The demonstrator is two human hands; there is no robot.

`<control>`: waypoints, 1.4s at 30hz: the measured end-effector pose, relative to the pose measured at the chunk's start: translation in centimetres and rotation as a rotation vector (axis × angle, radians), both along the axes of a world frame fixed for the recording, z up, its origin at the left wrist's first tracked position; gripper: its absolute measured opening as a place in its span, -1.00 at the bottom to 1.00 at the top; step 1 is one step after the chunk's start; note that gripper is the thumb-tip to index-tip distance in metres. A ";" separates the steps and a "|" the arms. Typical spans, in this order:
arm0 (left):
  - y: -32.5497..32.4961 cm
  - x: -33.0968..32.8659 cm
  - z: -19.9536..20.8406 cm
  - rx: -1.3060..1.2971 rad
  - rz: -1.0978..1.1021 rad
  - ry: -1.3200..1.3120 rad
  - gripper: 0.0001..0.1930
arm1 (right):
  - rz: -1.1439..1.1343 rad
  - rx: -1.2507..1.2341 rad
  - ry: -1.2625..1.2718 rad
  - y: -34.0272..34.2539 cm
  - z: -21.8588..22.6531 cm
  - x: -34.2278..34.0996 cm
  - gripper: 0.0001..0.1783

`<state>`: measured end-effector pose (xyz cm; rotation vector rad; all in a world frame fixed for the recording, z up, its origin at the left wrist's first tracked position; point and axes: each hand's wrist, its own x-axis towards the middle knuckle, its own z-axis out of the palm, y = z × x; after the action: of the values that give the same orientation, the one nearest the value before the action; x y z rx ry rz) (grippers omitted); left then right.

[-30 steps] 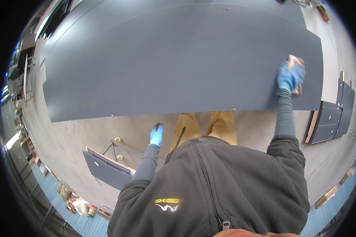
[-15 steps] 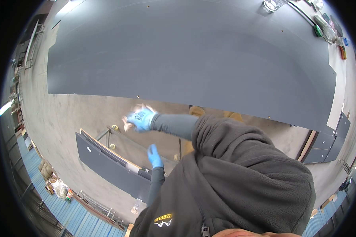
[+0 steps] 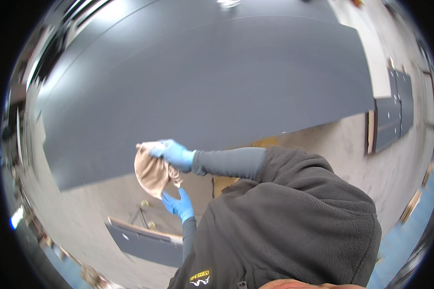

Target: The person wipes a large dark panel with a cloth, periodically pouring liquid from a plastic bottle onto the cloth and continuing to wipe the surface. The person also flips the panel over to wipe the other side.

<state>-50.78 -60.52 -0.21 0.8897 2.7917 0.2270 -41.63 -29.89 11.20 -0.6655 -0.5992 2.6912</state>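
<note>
A beige cloth point(image 3: 149, 169) hangs in loose folds from my right hand point(image 3: 176, 155), whose blue-gloved fingers are closed on its upper part. Just below it is my left hand point(image 3: 180, 206), also in a blue glove, with thumb and fingers apart. Its fingertips are at the cloth's lower edge; whether they touch it I cannot tell. Beyond both hands stretches a large dark grey panel point(image 3: 217, 82), flat and smooth. The cloth overlaps the panel's near edge in the picture.
Dark panels point(image 3: 144, 246) stand at the lower left, near a metal frame with small wheels point(image 3: 145, 203). More dark panels point(image 3: 389, 120) stand at the right. A clear container point(image 3: 228, 3) sits on the far part of the grey surface.
My view has turned, so the large panel appears tilted. The cloth, bunched and blurred before, now hangs spread out from my right hand. My left hand has come up close to it.
</note>
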 end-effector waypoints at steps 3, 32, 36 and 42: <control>3.3 1.4 -0.3 -0.105 -0.241 0.010 -0.10 | -0.501 0.308 -0.004 8.9 -0.3 14.1 -0.46; 13.3 6.4 -6.7 -0.075 0.144 -0.948 -0.32 | -0.519 1.847 -2.020 32.5 -11.6 40.9 -0.22; 9.3 0.8 -6.4 0.107 0.358 -1.000 -0.31 | -0.497 2.119 -1.345 28.7 -8.7 14.8 -0.57; -0.9 -4.6 -5.9 0.267 0.700 -0.910 -0.39 | 0.344 2.045 -0.423 8.6 -7.4 -13.8 -0.25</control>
<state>-55.38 -61.46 -6.07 -0.2041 2.0790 0.8634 -55.41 -21.25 3.79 -0.3528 -2.8112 0.7837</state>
